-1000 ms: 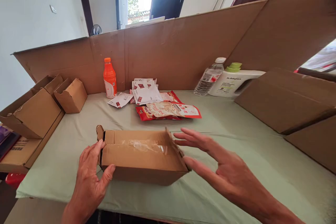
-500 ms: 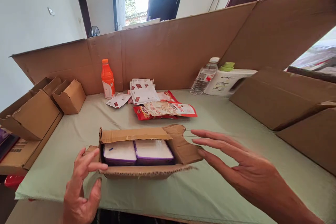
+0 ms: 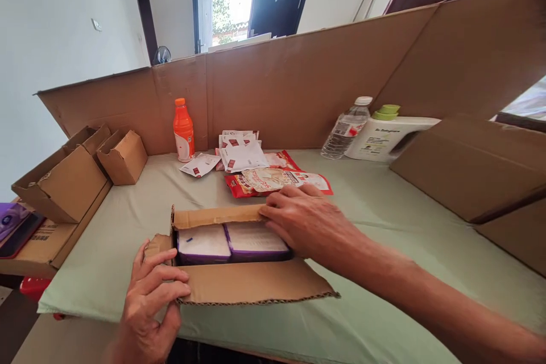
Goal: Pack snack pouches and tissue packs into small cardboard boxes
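Observation:
An opened cardboard box (image 3: 256,284) sits near the front of the cloth-covered table, its near flap folded out toward me. Inside lie two white packs with purple edges (image 3: 258,239), side by side. My left hand (image 3: 153,298) grips the left near corner, fingers over the flap's end and thumb lower down. At the far right corner, my right hand (image 3: 301,219) is closed on the far flap (image 3: 217,216), with its fingertips curled over the edge. That hand hides the box's right end and right flap.
Behind the box lie red food packets (image 3: 277,179) and white sachets (image 3: 243,154). An orange bottle (image 3: 183,131), a clear water bottle (image 3: 345,128) and a white jug (image 3: 379,139) stand by the cardboard screen (image 3: 277,85). Small cartons (image 3: 123,156) are left, larger cardboard (image 3: 460,165) right.
My right hand has moved left from beside the right flap onto the box's far right corner. The near flap now lies folded outward. My left hand has closed in on the near left corner.

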Available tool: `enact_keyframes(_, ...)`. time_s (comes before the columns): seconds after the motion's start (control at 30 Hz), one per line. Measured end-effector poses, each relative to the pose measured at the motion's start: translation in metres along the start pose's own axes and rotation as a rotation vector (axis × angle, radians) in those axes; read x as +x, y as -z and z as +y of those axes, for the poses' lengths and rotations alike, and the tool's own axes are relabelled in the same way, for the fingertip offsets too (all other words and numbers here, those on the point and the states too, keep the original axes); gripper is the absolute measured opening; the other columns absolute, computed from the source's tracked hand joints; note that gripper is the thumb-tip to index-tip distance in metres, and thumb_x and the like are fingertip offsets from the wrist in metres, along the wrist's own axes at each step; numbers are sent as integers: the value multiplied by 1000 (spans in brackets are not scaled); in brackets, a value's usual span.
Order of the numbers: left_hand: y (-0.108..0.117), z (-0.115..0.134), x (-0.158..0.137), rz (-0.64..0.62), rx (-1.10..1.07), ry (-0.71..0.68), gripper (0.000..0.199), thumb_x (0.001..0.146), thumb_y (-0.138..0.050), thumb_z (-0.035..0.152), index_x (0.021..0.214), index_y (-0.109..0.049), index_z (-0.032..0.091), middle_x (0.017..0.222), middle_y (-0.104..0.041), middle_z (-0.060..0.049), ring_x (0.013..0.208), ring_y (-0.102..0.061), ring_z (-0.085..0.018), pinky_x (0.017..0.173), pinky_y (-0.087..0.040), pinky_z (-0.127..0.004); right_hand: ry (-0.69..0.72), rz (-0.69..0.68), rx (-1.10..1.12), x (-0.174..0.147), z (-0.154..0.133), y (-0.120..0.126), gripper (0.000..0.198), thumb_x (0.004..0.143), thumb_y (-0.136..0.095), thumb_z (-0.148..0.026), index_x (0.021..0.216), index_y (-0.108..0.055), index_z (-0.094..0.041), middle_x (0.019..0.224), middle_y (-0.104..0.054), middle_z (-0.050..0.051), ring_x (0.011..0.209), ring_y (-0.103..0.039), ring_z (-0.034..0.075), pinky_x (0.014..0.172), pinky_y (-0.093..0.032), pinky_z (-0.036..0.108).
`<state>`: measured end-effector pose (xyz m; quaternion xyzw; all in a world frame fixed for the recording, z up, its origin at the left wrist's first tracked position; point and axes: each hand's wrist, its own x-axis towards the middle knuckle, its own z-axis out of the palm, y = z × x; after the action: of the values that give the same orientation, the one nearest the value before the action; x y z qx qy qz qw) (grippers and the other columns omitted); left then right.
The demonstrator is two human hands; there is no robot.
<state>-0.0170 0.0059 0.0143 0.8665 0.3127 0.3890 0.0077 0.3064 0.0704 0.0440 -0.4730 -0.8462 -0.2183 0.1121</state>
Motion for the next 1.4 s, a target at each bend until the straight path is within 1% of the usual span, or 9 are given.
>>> enact_keyframes(0.23, -2, -7, -1, -1, -21, -5, 39, 79, -51, -2, 97, -65, 29, 92, -77, 0, 115, -70, -26, 116, -38, -59, -184, -215, -18, 39, 21, 19, 27, 93, -54, -23, 75, -74, -20, 84, -75, 14, 75, -66, 26, 68, -42, 38)
enact_keyframes(0.33, -5, -10, -3, 20, -26, -13, 38, 80, -50, -2, 97, -66, 29, 93, -78, 0, 115, -70, -25, 116, -38, -58, -238, -268, 68, 54, 33, 15, 21, 90, -59, -25, 77, -75, -23, 74, -75, 9, 72, -67, 25, 63, -42, 35)
enact_keyframes(0.53, -5, -13, -6, -3, -43, -4, 39, 80, -50, -2, 99, -65, 29, 96, -78, 0, 117, -69, -25, 116, -38, -59, -240, -323, 804, 39, 59, -4, 50, 90, -55, -47, 131, -66, -21, 91, -78, 5, 79, -69, 22, 67, -49, 33)
enact_keyframes(0.67, -6, -14, -2, 15, -54, -6, 38, 81, -50, -2, 99, -64, 28, 95, -78, 0, 115, -70, -25, 109, -45, -53, -314, -159, 1084, 17, 50, -24, 63, 94, -50, -57, 145, -52, -18, 116, -75, 12, 93, -71, 23, 80, -55, 37)
enact_keyframes(0.83, -6, -13, 0, 36, -70, 4, 35, 81, -52, 0, 96, -66, 28, 92, -78, -1, 110, -72, -26, 104, -50, -51, -348, 228, 643, 8, 10, -48, 40, 101, -46, -43, 128, -63, -21, 126, -70, 13, 106, -69, 28, 91, -54, 45)
enact_keyframes(1.0, -4, -10, -1, 22, -73, 10, 38, 82, -51, -2, 99, -66, 28, 96, -79, -1, 113, -71, -25, 96, -55, -46, -236, 294, 236, 11, -8, -48, 36, 100, -52, -35, 132, -63, -21, 136, -64, 16, 118, -62, 36, 99, -47, 55)
enact_keyframes(1.13, -4, -9, -1, 32, -70, 17, 37, 82, -52, -2, 99, -67, 27, 96, -79, -2, 110, -72, -24, 98, -54, -45, -287, 362, 272, 12, 1, -50, 53, 98, -55, -38, 148, -48, -24, 153, -50, 18, 133, -53, 39, 106, -42, 60)
enact_keyframes(1.23, -5, -10, -3, 26, -85, 16, 37, 81, -52, -2, 100, -66, 27, 97, -78, -2, 114, -70, -24, 100, -54, -45, -320, 377, 443, 13, 8, -57, 61, 96, -57, -39, 152, -41, -22, 146, -58, 17, 133, -55, 35, 107, -45, 57)
enact_keyframes(1.4, -8, -7, -9, 61, 13, 57, 41, 79, -53, -3, 101, -68, 28, 123, -69, -5, 132, -57, -29, 114, -43, -63, -362, 304, 678, 15, 7, -61, 33, 93, -54, -36, 120, -68, -23, 117, -75, 10, 110, -70, 31, 95, -55, 51)
